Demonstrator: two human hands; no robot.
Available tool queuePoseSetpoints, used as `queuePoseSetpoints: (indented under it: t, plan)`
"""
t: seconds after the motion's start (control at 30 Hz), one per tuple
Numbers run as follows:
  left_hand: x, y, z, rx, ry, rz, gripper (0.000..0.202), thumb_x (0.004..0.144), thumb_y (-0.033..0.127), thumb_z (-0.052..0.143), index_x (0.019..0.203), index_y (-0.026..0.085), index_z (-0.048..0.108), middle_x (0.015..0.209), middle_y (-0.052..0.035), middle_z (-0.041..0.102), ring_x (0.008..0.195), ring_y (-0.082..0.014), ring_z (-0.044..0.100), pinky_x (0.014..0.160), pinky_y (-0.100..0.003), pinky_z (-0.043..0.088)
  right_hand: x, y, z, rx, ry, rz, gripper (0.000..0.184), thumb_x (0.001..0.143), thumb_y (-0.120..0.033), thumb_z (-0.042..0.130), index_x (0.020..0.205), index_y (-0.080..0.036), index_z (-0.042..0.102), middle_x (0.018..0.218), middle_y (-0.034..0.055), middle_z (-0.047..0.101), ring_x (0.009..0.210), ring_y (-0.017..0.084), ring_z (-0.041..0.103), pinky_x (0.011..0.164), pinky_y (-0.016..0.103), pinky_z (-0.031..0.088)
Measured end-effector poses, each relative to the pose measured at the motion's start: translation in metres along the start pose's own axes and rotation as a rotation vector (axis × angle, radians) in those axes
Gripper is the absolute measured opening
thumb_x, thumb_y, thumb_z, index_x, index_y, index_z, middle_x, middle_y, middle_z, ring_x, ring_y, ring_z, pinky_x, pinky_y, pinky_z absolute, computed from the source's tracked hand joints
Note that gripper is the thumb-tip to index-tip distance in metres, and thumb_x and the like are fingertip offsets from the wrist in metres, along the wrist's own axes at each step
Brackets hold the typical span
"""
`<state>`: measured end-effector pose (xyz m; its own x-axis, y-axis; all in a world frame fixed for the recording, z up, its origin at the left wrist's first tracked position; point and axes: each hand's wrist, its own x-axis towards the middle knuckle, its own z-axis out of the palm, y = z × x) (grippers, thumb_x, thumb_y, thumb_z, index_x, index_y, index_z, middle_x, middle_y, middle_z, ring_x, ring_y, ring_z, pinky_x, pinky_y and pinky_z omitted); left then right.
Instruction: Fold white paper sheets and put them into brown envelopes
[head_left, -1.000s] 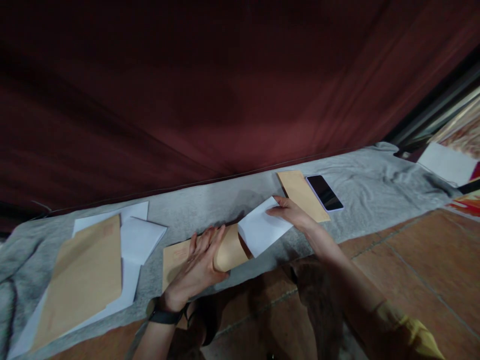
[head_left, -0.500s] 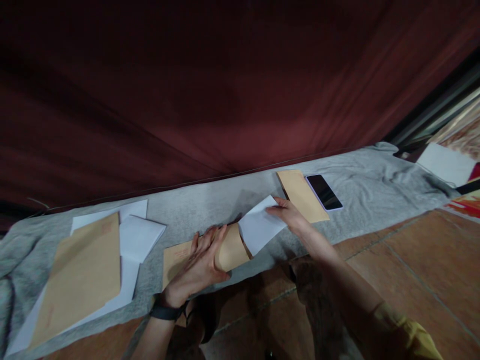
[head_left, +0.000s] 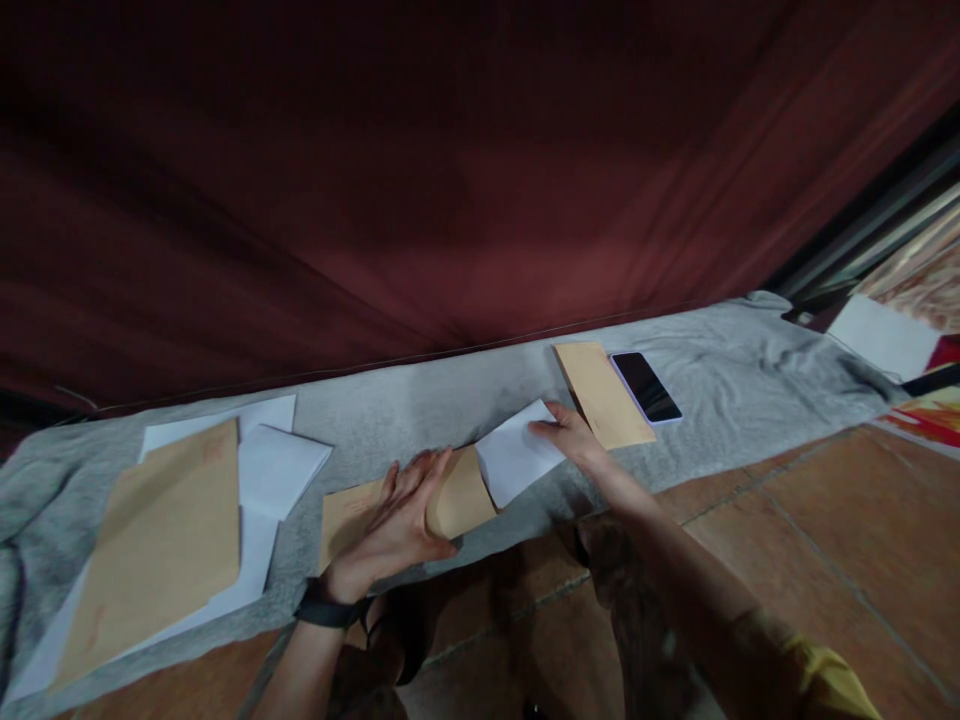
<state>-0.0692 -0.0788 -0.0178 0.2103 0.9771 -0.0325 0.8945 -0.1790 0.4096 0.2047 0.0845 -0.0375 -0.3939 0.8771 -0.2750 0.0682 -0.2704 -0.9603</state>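
A small brown envelope (head_left: 465,497) lies on the grey cloth (head_left: 420,410) in front of me, its open end raised. My left hand (head_left: 401,525) grips that envelope, fingers on top and thumb under the front edge. A folded white sheet (head_left: 514,458) goes into the envelope's mouth. My right hand (head_left: 570,435) pinches the sheet's far corner. A black band sits on my left wrist.
A second brown envelope (head_left: 602,392) and a dark phone (head_left: 645,386) lie to the right of my right hand. At the left, a large brown envelope (head_left: 154,545) rests on white sheets (head_left: 281,465). A dark red curtain hangs behind. Brown floor tiles lie in front.
My right hand has pushed the white sheet a little further left into the envelope's mouth. My left hand has stayed on the envelope.
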Motion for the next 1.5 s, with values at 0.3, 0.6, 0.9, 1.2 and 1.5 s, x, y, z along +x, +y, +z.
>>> queuePoseSetpoints:
  t: [0.3,0.6,0.9,1.2,1.5]
  plan:
    - [-0.002,0.001,0.001,0.032,0.019,0.018,0.115,0.063,0.043,0.077,0.16,0.035,0.015,0.157,-0.0107,0.044,0.144,-0.0383,0.041,0.119,-0.063,0.029,-0.017,-0.005,-0.008,-0.003,0.08,0.055,0.032,0.064,-0.038,0.08,0.089,-0.021,0.067,0.071,-0.0029,0.067,0.061,0.015,0.059,0.057,0.026,0.045]
    - [0.002,0.008,-0.007,0.013,-0.047,-0.019,0.113,0.062,0.04,0.075,0.16,0.034,0.018,0.159,-0.0124,0.042,0.146,-0.0382,0.038,0.119,-0.065,0.025,-0.021,0.004,-0.015,0.021,0.005,0.014,0.031,0.061,-0.028,0.078,0.088,-0.022,0.064,0.076,-0.0025,0.068,0.067,0.017,0.062,0.065,0.029,0.048]
    - [0.003,0.007,-0.007,-0.03,-0.156,-0.078,0.119,0.062,0.041,0.076,0.161,0.036,0.009,0.164,-0.0084,0.031,0.152,-0.0377,0.023,0.125,-0.061,0.01,-0.021,0.017,-0.008,-0.134,0.108,-0.086,0.027,0.065,-0.029,0.07,0.09,-0.023,0.06,0.077,-0.0013,0.067,0.068,0.018,0.064,0.063,0.029,0.049]
    - [0.004,0.012,-0.01,-0.033,-0.205,-0.109,0.124,0.061,0.04,0.081,0.161,0.031,0.008,0.166,-0.0132,0.022,0.154,-0.0352,0.019,0.125,-0.06,0.004,-0.031,0.009,-0.007,-0.052,0.08,-0.004,0.031,0.067,-0.035,0.075,0.092,-0.022,0.063,0.077,-0.0003,0.069,0.067,0.019,0.063,0.063,0.03,0.049]
    - [0.004,0.014,-0.002,-0.018,-0.131,-0.126,0.126,0.065,0.047,0.079,0.16,0.031,-0.002,0.165,-0.0153,0.025,0.154,-0.0359,0.017,0.124,-0.061,0.007,-0.04,0.009,0.0,-0.009,0.0,0.018,0.028,0.07,-0.037,0.069,0.093,-0.021,0.067,0.08,0.0002,0.07,0.07,0.018,0.06,0.065,0.029,0.046]
